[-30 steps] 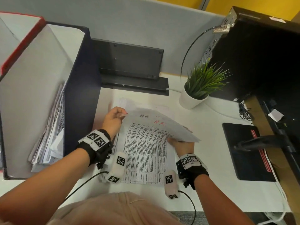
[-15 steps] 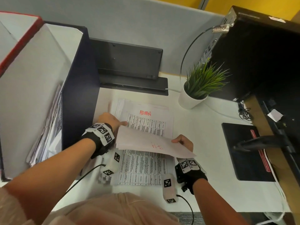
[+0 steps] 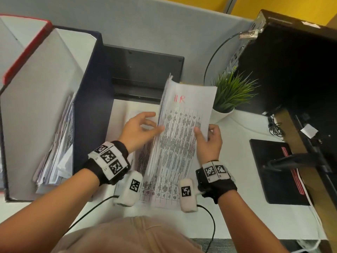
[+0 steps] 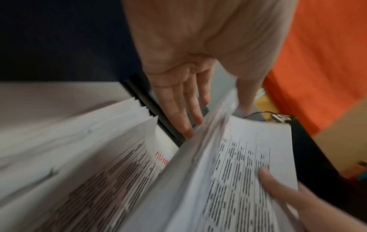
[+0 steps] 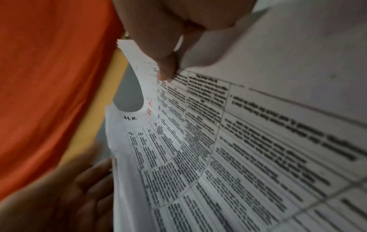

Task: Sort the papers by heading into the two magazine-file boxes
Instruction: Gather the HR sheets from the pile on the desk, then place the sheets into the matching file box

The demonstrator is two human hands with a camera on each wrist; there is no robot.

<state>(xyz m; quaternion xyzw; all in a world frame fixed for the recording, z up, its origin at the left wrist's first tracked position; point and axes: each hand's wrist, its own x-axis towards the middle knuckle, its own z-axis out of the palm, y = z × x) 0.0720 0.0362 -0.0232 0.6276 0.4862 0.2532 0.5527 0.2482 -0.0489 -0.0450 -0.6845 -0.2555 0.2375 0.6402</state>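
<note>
My right hand (image 3: 206,137) pinches a thin bundle of printed sheets headed "HR" in red (image 3: 184,125), thumb on the front and fingers behind. The bundle stands tilted up above the desk. My left hand (image 3: 144,125) is beside its left edge with fingers straight and spread; the left wrist view shows those fingertips (image 4: 188,131) by the back of the sheets (image 4: 238,172). More printed sheets (image 3: 158,194) lie flat on the desk below. The dark blue file box (image 3: 91,106) at left holds papers (image 3: 58,143). A red-edged file box (image 3: 23,52) stands further left.
A potted plant (image 3: 231,95) stands just behind and right of the raised sheets. A black flat device (image 3: 145,70) leans on the partition behind. A black computer case (image 3: 291,70) and a black pad (image 3: 273,170) take up the right side of the desk.
My right hand has swung the HR sheets up from nearly flat to tilted upright. My left hand has left the desk stack and come to the sheets' left edge.
</note>
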